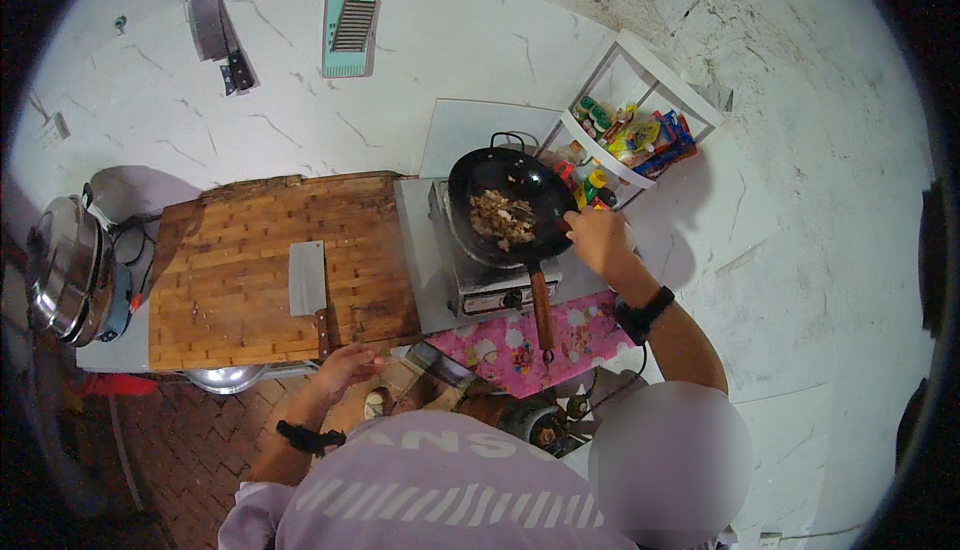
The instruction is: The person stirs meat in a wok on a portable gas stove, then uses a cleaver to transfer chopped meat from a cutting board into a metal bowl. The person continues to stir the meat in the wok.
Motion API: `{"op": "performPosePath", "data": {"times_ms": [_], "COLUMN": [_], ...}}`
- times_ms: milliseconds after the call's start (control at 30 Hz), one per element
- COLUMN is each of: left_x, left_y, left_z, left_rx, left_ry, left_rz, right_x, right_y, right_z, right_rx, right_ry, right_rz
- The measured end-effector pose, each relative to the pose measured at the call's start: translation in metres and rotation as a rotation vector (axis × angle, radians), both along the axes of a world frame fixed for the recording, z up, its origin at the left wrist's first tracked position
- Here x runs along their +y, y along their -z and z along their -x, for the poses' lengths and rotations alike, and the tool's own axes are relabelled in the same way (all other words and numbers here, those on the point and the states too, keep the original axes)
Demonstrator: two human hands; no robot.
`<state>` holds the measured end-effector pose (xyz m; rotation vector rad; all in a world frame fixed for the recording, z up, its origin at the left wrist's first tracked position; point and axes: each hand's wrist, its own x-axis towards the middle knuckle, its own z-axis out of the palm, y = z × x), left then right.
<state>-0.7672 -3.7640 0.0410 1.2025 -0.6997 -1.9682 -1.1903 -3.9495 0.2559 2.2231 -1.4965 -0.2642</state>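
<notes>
A black wok (469,175) sits over the gas stove (487,299), its wooden handle (541,310) pointing towards me. Chopped, browned food (499,218) lies in the bottom of the wok. At the wok's right rim, my right hand (600,241) is closed around the reddish end of a cooking utensil (564,227); the rest of it is hard to make out. My left hand (351,368) is near the front edge of the wooden cutting board (225,272), with nothing visible in it. A cleaver (307,280) lies flat on the board, its handle near that hand.
A white corner rack (600,149) with bottles and packets stands right behind the wok. Pink flowered cloth (517,347) hangs below the stove, by a gas cylinder (536,426). A lidded metal pot (64,265) stands far left. Another cleaver (210,25) and a grater (352,25) hang on the wall.
</notes>
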Motion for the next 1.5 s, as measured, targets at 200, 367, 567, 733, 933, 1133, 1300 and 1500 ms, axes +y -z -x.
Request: {"op": "performPosePath", "data": {"times_ms": [200, 367, 567, 733, 933, 1133, 1300, 1500], "left_x": [-0.002, -0.007, -0.010, -0.015, -0.020, -0.019, -0.016, -0.018], "left_y": [0.014, 0.013, 0.016, 0.012, 0.004, 0.007, 0.010, 0.008], "left_z": [-0.003, -0.004, -0.001, 0.006, 0.015, 0.015, 0.012, 0.014], "left_rx": [0.009, 0.023, 0.039, 0.003, -0.002, 0.005, -0.008, 0.021], "left_ry": [-0.024, -0.066, -0.065, -0.030, 0.022, 0.015, -0.001, -0.010], "left_rz": [0.009, 0.004, -0.007, -0.014, 0.023, -0.014, -0.007, 0.014], "right_x": [-0.031, -0.033, 0.017, 0.037, 0.028, 0.018, 0.041, 0.066], "right_y": [0.033, 0.015, 0.001, 0.012, 0.028, 0.014, -0.020, -0.022], "right_z": [-0.001, 0.010, -0.009, -0.024, -0.021, 0.016, 0.036, 0.036], "right_rx": [0.077, 0.053, 0.039, 0.004, -0.111, -0.188, -0.201, -0.259], "right_ry": [-0.021, -0.047, -0.141, -0.157, -0.090, 0.161, 0.197, 0.144], "right_rz": [0.115, 0.191, 0.143, 0.193, 0.166, 0.139, 0.171, 0.137]}}
